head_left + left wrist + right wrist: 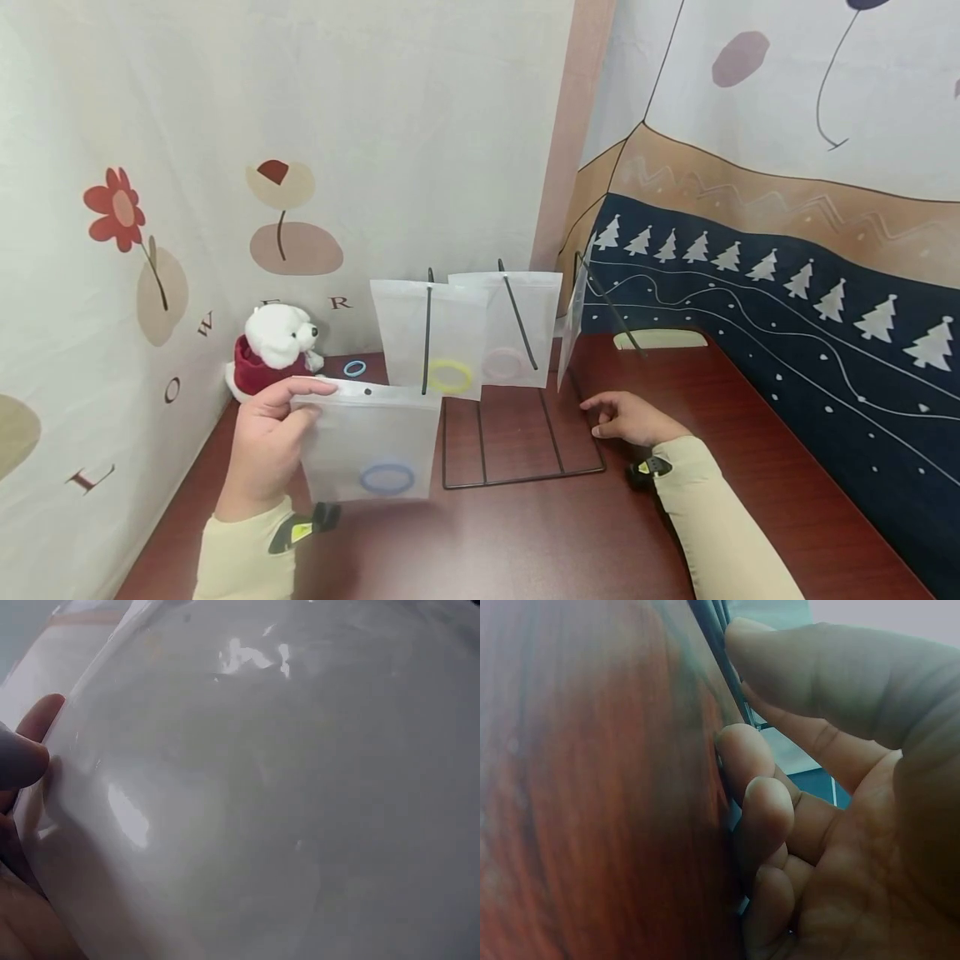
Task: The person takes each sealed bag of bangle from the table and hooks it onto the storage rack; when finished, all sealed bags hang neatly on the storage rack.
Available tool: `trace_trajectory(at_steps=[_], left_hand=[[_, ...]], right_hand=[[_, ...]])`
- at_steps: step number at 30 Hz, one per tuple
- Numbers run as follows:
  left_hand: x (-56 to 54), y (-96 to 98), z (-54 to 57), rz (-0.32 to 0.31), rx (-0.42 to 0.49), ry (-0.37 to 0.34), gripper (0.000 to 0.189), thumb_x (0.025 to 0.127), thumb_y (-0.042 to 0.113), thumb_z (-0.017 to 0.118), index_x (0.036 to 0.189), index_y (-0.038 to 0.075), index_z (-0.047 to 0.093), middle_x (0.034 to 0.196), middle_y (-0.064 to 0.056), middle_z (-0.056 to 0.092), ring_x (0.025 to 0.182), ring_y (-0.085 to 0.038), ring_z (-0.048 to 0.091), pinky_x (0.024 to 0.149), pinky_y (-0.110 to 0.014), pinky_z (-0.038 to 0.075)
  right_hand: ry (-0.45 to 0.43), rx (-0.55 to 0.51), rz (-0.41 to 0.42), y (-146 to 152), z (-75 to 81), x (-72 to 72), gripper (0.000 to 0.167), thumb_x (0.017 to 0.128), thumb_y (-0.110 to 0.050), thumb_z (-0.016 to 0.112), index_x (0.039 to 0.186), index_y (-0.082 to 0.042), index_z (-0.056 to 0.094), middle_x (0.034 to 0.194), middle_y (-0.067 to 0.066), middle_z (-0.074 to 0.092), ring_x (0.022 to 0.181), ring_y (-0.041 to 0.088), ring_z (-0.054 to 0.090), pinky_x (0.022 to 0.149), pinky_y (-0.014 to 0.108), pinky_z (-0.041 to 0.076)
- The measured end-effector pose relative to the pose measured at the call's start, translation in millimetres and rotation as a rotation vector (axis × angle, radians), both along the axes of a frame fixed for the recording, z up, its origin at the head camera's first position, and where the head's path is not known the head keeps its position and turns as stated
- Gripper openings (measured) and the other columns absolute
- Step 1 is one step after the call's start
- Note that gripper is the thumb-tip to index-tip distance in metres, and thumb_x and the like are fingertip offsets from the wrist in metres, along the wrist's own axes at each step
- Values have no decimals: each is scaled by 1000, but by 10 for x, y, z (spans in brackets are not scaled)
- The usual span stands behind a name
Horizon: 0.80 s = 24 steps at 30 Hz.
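Observation:
My left hand point(262, 437) pinches a frosted plastic bag point(360, 433) by its top left corner, thumb in front. A blue ring point(387, 478) shows through low in this bag, and a small hole pierces its top strip. The bag point(262, 787) fills most of the left wrist view. A black wire rack point(525, 478) lies with its base on the table and its prongs rising. My right hand point(633, 421) pinches the base's right side wire, its other fingers curled near the tabletop. From the prongs hang a bag with a yellow ring point(450, 377), one with a pink ring point(502, 363), and a third bag point(574, 325) seen edge-on.
A white plush bear point(277, 337) in red clothing sits at the back left. Near it a light blue ring point(355, 368) lies on the brown table point(510, 542). A pale green flat piece point(660, 339) lies at the back right edge, below printed curtains.

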<state>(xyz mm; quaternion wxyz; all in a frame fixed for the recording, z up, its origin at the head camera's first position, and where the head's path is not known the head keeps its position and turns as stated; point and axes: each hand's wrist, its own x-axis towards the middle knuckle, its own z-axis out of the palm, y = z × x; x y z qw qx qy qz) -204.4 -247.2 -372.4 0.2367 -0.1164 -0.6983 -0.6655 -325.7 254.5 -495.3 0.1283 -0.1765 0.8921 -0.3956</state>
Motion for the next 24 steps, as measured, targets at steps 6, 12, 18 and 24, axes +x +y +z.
trace_trajectory(at_steps=[6,12,18,24], left_hand=[[41,73,-24,-107,2,94,44,86,-27,45,103,-3,78,100,0,79,69,-10,63,52,-22,48],[71,148,-11,-184,-61,149,42,87,-26,45,105,-5,77,102,6,78,78,-7,59,58,-22,45],[89,249,-28,-204,-115,162,38,88,-25,48,106,-6,75,107,11,78,96,-3,64,75,-17,49],[99,338,-51,-250,-102,200,42,88,-26,48,108,-2,76,110,8,78,110,-5,69,92,-17,53]], right_hand=[[2,11,-2,-7,3,0,42,90,-5,79,131,-2,70,84,5,63,77,19,57,68,31,50],[4,35,-14,-4,-6,-3,41,91,-6,79,131,-5,71,83,3,63,76,19,58,69,33,51],[-2,27,-14,-13,8,2,42,91,-6,79,131,-4,70,83,3,63,76,19,57,68,32,50],[-2,21,-15,-26,32,19,41,91,-5,79,131,-4,70,83,4,63,75,19,56,69,34,49]])
